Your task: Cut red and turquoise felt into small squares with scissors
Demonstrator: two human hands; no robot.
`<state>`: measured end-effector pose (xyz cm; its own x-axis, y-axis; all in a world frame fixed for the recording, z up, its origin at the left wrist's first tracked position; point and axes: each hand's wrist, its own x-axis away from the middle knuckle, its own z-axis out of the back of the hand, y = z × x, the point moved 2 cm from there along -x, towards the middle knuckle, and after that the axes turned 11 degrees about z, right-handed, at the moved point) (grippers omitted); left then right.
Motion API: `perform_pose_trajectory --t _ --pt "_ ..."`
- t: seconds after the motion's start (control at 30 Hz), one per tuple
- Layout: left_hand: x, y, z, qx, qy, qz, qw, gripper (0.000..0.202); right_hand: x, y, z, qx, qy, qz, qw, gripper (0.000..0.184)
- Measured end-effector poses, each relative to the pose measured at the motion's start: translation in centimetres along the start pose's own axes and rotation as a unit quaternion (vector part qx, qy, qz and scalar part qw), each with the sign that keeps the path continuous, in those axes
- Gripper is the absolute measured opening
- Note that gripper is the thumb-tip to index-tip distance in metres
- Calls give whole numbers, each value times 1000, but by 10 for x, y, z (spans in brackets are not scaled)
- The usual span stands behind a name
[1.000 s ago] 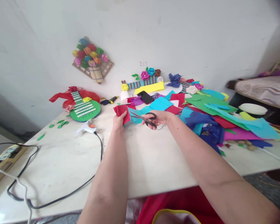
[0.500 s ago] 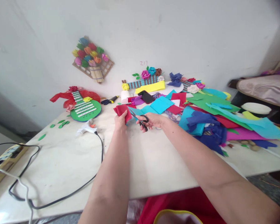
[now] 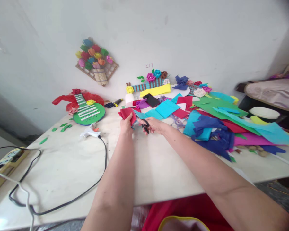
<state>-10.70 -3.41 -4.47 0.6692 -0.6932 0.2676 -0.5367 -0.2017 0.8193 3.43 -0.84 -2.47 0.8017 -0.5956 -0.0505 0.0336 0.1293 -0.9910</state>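
My left hand [image 3: 126,124] is closed on a folded piece of red crepe paper [image 3: 125,113], pinched under the thumb above the table. My right hand [image 3: 153,125] grips black-handled scissors [image 3: 145,126] with fingers in the loops. The blades point left and reach the right edge of the red paper; their tips are hard to make out there. Just behind the hands lie folded light-blue paper sheets [image 3: 167,109]. A black phone [image 3: 151,100] rests beyond them.
A white glue gun [image 3: 91,131] with a black cord lies left of my arms. Further left are a green paper guitar [image 3: 89,115] and several green leaves [image 3: 65,127]. Coloured paper [image 3: 219,110] heaps up at the right. A power strip [image 3: 7,163] sits at the left edge.
My right hand has moved slightly left with the scissors, bringing the blades closer to the red paper. The scissor handles look closer together. The left hand keeps its hold.
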Motion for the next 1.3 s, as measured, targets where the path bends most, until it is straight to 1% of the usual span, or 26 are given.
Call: perform_pose_trajectory --t 0.17,0.37,0.6,0.87,1.07,1.3 --pt "-2 -2 -1 7 -13 -8 1000 14 -2 3 -3 6 30 8 1000 50" --pt "0 -2 -2 3 0 -14 1000 17 -9 13 -4 -20 45 20 999 51" --pt "-3 -3 -2 19 4 -18 1000 17 -11 18 -7 -29 61 41 997 50" --pt "-1 -2 -2 40 6 -22 999 17 -10 15 -11 -39 78 57 995 48" --pt "2 -1 -3 36 4 -23 999 14 -12 17 -11 -52 79 68 993 45" --pt "0 -1 -2 33 3 -30 999 14 -14 19 -10 -62 81 69 992 44"
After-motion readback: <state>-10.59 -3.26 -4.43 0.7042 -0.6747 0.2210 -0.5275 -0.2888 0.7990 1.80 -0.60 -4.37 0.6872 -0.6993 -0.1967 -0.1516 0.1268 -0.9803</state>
